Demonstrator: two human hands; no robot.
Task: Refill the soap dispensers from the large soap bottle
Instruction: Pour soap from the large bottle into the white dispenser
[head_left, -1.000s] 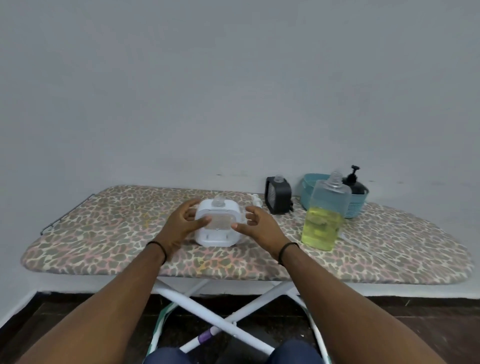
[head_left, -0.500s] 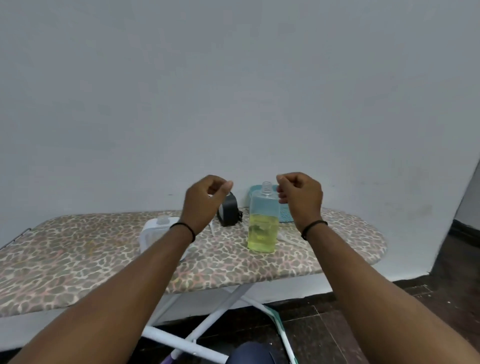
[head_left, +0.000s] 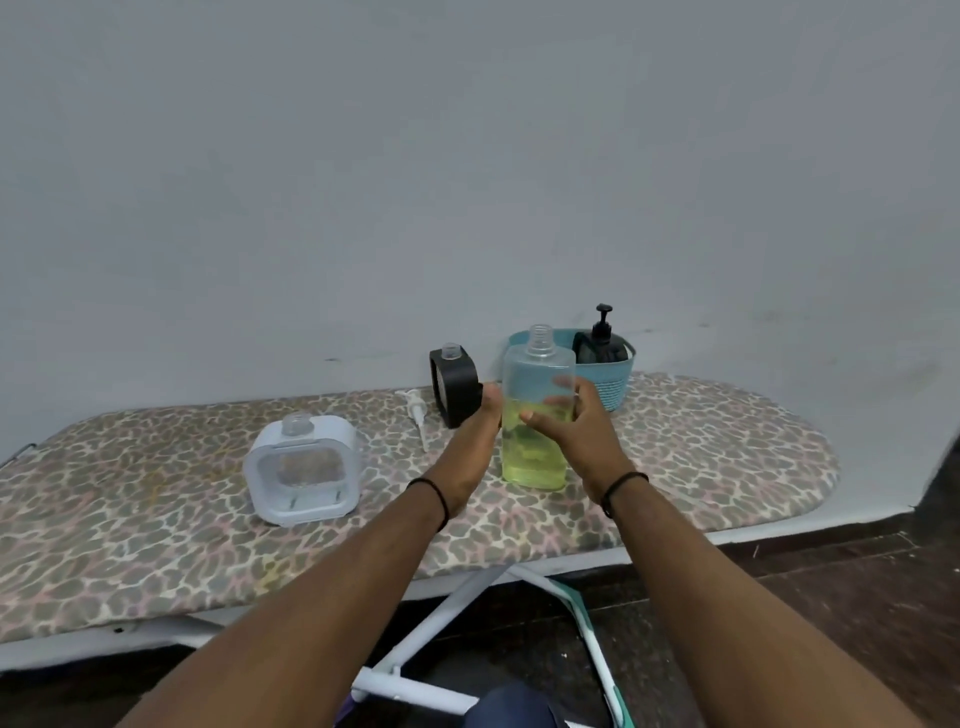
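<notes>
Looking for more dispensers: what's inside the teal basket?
A black pump dispenser stands in the basket, pump on. The big soap bottle and right hand cover the basket's left part.
</notes>
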